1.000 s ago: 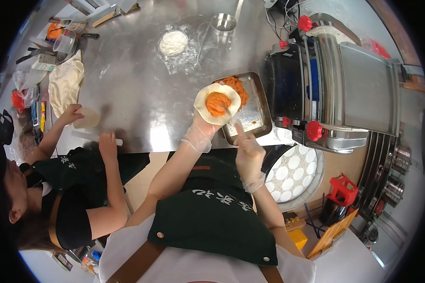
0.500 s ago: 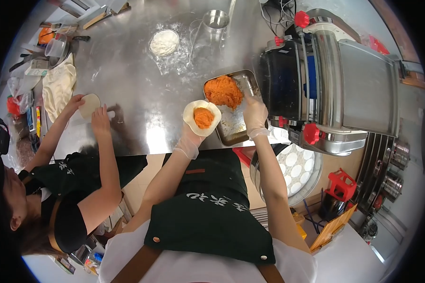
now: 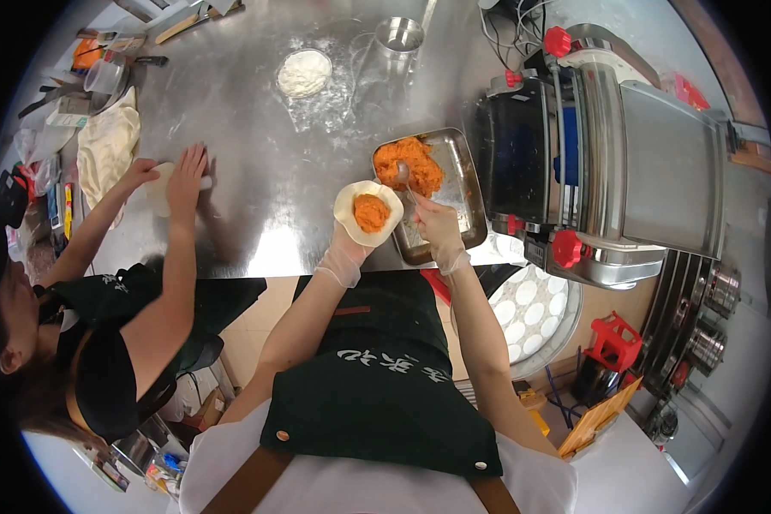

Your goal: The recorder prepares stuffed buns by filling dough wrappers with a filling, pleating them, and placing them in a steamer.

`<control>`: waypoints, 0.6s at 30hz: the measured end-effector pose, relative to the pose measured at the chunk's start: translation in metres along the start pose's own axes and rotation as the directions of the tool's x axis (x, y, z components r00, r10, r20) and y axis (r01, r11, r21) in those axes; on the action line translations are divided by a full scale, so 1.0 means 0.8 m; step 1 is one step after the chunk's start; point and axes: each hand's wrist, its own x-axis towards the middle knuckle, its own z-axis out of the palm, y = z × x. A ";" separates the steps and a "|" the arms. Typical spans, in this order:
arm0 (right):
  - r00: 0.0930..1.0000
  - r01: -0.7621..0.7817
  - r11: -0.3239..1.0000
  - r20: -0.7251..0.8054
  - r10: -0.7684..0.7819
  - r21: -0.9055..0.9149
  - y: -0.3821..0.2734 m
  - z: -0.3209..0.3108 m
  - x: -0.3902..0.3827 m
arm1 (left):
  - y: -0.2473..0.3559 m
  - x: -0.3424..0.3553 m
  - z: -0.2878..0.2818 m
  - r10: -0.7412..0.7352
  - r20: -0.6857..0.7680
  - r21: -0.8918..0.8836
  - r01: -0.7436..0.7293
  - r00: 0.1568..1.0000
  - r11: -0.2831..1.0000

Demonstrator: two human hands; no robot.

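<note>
A round dough wrapper (image 3: 391,224) with a mound of orange filling (image 3: 371,213) on its middle rests in my left hand (image 3: 345,248), which is gloved in clear plastic and cupped beneath it. My right hand (image 3: 439,230), gloved too, grips the handle of a metal spoon (image 3: 404,175). The spoon's bowl touches the orange filling heaped in the far left part of a rectangular metal tray (image 3: 463,176). That tray lies just right of the wrapper, its near right part bare but for smears.
A co-worker's hands (image 3: 182,182) roll dough at the left with a rolling pin (image 3: 206,182). Flour (image 3: 305,74) and a metal cup (image 3: 399,36) stand farther back on the steel table (image 3: 240,111). A roller machine (image 3: 591,154) borders the right; below it sits a round tray of wrappers (image 3: 535,308).
My right hand has swung left over the tray, bringing the spoon into the filling. My left hand holds the wrapper nearly still. The co-worker's right hand has moved farther over the dough and pin.
</note>
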 end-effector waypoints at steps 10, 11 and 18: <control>0.617 0.593 0.428 0.043 -0.786 -0.682 -0.023 0.036 -0.103 | 0.012 -0.010 0.096 0.134 0.257 0.345 -0.221 0.957 0.912; 0.598 0.405 0.225 0.070 -0.799 -0.886 -0.021 0.046 -0.115 | 0.012 -0.011 0.106 0.062 0.279 0.300 -0.149 0.958 0.942; 0.555 0.593 0.420 -0.028 -0.831 -0.687 -0.056 0.028 -0.142 | 0.010 -0.024 0.121 0.036 0.113 0.034 -0.040 0.993 0.999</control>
